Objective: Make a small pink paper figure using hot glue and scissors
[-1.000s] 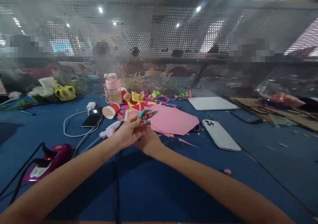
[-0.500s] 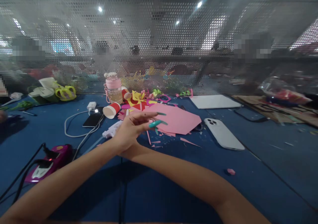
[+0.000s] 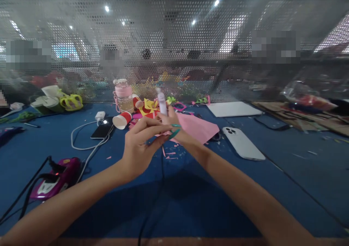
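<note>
My left hand (image 3: pixel 140 148) is raised over the blue table, thumb and fingertips pressed together, with long teal nails. Whatever it may pinch is too small or hidden to make out. Just behind its fingertips, my right hand (image 3: pixel 172 119) grips a pale lavender glue gun (image 3: pixel 163 104), partly hidden and blurred. A black cord (image 3: pixel 163 162) hangs below it toward the table's front edge. Beyond both hands lies pink paper (image 3: pixel 200 128), with small pink offcuts (image 3: pixel 171 153) in front of it.
Left stand a red paper cup (image 3: pixel 122 120), a pink-lidded bottle (image 3: pixel 124 95), a phone (image 3: pixel 101 129) on a white cable and a purple power strip (image 3: pixel 56 177). Right lie a white phone (image 3: pixel 242 143) and a white board (image 3: pixel 234 109). A perforated metal screen (image 3: pixel 174 39) rises behind.
My right hand has moved from behind my left wrist rightward and up, carrying the glue gun, which now points upward. My left hand has drawn its fingertips together.
</note>
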Tool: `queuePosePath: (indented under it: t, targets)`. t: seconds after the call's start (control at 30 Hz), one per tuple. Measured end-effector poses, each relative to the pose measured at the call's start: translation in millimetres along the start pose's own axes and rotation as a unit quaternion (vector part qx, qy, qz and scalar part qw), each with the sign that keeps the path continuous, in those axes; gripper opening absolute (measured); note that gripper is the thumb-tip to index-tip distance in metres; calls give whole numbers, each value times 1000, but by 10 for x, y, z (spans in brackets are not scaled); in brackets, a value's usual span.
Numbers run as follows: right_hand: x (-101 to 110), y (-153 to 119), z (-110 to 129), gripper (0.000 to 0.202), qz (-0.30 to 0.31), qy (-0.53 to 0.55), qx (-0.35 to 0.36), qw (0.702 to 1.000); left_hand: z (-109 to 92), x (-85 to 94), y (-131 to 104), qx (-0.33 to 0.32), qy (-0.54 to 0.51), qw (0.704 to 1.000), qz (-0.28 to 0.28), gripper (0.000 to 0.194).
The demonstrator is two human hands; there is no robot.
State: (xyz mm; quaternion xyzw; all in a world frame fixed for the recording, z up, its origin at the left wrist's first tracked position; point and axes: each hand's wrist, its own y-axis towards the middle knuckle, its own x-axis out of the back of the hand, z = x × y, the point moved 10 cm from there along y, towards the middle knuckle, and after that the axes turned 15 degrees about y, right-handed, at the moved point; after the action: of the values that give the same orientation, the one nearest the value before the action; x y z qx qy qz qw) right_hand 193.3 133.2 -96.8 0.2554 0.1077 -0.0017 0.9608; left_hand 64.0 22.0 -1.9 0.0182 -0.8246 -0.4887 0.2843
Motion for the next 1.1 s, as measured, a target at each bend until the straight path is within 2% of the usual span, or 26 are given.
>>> queuePosePath:
  t: [0.1, 0.2, 0.23, 0.33, 0.43, 0.63, 0.77, 0.87, 0.93, 1.1]
  targets:
    - [264, 32, -19, 17, -23, 34, -28, 999, 200, -93, -15, 29, 8, 1000, -1, 17]
    - [478, -145, 4, 12, -25, 73, -70, 995, 550, -281, -76, 84, -2, 996, 19, 16]
    - [508, -240, -16, 10, -20, 107, -103, 989, 667, -357, -107, 99, -8, 995, 29, 12]
    - [506, -505, -2, 23, -2, 157, -152, 976, 994, -561, -232, 149, -5, 987, 61, 8]
    - [434, -677, -60, 28, -11, 209, -188, 960, 1200, -657, -360, 186, 16, 980, 75, 11]
    - [281, -865, -283, 38, 1, 230, -264, 937, 1269, -747, -479, 193, 22, 974, 112, 18]
    - [304, -898, -283, 35, 4, 213, -258, 942, 1341, -849, -561, 238, -8, 960, 149, 18]
    - [356, -899, -265, 32, -10, 189, -246, 951, 1418, -874, -637, 301, -60, 941, 141, 21]
    - [397, -907, -270, 32, -27, 171, -244, 954, 1421, -874, -658, 317, -75, 935, 138, 19]
    - [395, -983, -335, 34, -26, 159, -271, 949, 1317, -844, -602, 260, 6, 952, 161, 8]
